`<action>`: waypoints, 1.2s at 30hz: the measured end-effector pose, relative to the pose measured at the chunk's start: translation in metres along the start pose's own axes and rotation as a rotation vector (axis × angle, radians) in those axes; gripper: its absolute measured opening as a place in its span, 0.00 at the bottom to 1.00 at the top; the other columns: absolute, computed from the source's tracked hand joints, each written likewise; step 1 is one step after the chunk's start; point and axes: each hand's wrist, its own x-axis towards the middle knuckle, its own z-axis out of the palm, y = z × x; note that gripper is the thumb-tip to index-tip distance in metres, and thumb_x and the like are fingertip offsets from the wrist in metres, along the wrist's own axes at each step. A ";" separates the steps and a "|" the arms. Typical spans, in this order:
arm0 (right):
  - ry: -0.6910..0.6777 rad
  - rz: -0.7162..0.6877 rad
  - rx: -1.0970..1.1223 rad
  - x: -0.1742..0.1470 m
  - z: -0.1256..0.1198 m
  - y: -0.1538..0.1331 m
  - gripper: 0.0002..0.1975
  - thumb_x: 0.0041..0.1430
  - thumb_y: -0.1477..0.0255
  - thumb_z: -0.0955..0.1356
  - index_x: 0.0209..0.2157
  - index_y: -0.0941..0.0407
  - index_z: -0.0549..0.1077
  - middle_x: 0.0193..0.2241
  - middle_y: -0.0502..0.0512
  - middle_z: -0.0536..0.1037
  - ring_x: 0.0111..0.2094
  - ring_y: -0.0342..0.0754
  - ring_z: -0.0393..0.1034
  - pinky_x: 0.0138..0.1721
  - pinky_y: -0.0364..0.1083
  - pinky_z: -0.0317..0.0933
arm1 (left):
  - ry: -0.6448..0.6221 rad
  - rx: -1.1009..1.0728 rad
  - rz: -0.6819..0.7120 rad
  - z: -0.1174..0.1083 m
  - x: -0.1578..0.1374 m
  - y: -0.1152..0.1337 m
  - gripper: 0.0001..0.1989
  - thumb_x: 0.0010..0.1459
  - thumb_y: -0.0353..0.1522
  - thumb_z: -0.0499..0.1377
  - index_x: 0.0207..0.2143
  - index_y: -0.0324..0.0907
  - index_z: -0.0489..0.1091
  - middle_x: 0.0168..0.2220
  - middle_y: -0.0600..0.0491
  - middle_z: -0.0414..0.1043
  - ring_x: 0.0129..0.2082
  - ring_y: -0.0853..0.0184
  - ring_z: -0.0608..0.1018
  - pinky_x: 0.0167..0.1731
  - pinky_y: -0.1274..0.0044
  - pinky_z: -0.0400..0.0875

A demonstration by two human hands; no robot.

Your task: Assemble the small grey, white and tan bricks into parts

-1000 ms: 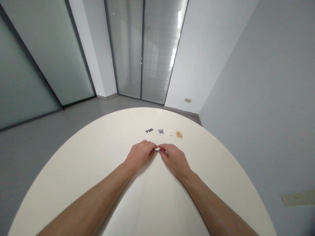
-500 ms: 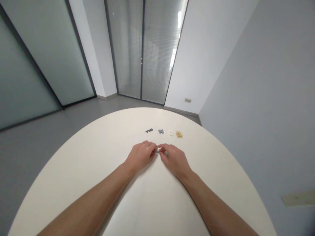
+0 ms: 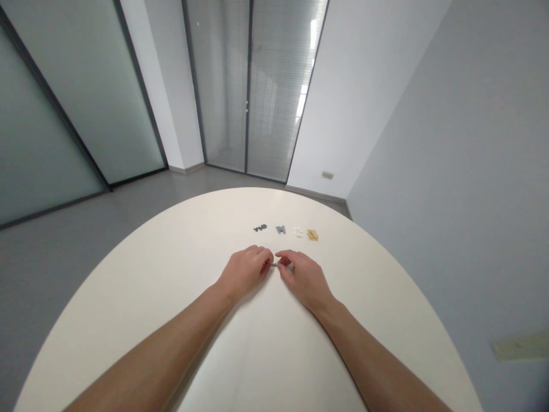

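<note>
Between my two hands is a small, thin grey piece (image 3: 274,265), too small and too covered by fingers to tell its kind. My left hand (image 3: 249,268) is closed round its left end, thumb and fingers pinched. On the other side, my right hand (image 3: 302,274) pinches at its right end with the thumb and a bent finger. Just beyond the hands lies a row of small parts: black pieces (image 3: 260,228), blue-grey pieces (image 3: 280,229), white pieces (image 3: 298,232) and tan pieces (image 3: 313,235).
Both forearms rest over a white round table (image 3: 141,286). Past its far edge are a glass partition with blinds (image 3: 274,103) and a white wall (image 3: 343,86). Frosted panels (image 3: 86,86) stand on the left, above a grey floor (image 3: 141,200).
My right forefinger has lifted slightly, and the gap between the two hands' fingertips is a little wider. The rows of small parts have not moved.
</note>
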 end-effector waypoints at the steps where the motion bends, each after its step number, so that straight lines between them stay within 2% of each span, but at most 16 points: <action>1: 0.004 0.000 0.004 0.000 0.000 0.001 0.14 0.59 0.77 0.66 0.46 0.51 0.74 0.37 0.50 0.81 0.41 0.48 0.73 0.44 0.47 0.64 | -0.001 -0.003 -0.005 0.000 0.000 0.000 0.08 0.60 0.24 0.54 0.37 0.44 0.70 0.35 0.54 0.75 0.37 0.66 0.75 0.34 0.76 0.67; 17: -0.001 0.027 0.054 0.000 0.001 -0.001 0.15 0.57 0.77 0.67 0.45 0.50 0.74 0.36 0.49 0.81 0.40 0.47 0.74 0.44 0.47 0.64 | -0.004 -0.063 -0.095 -0.001 -0.001 0.002 0.10 0.61 0.28 0.55 0.42 0.45 0.73 0.40 0.52 0.78 0.41 0.65 0.77 0.37 0.75 0.70; 36: 0.001 0.032 0.060 0.000 -0.001 -0.003 0.14 0.58 0.77 0.67 0.45 0.51 0.74 0.38 0.50 0.81 0.42 0.48 0.73 0.46 0.48 0.64 | 0.002 -0.087 -0.049 0.001 0.000 -0.001 0.09 0.63 0.28 0.55 0.42 0.45 0.74 0.40 0.53 0.79 0.42 0.64 0.77 0.38 0.73 0.70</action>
